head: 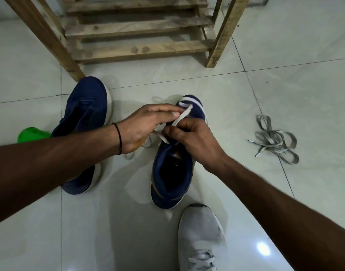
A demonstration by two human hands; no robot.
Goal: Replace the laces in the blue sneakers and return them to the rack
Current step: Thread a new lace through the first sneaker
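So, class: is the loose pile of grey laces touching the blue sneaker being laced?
Apart. The head view shows a plain stretch of floor between the grey laces and the blue sneaker.

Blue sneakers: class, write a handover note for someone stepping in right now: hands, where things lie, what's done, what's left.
Left hand and right hand both pinch the white lace over the near sneaker; only its toe rows are threaded.
Other sneaker lies laceless to the left, before the rack.
Grey laces lie on the floor, right.
Left: finish lacing, lace the other, rack both.
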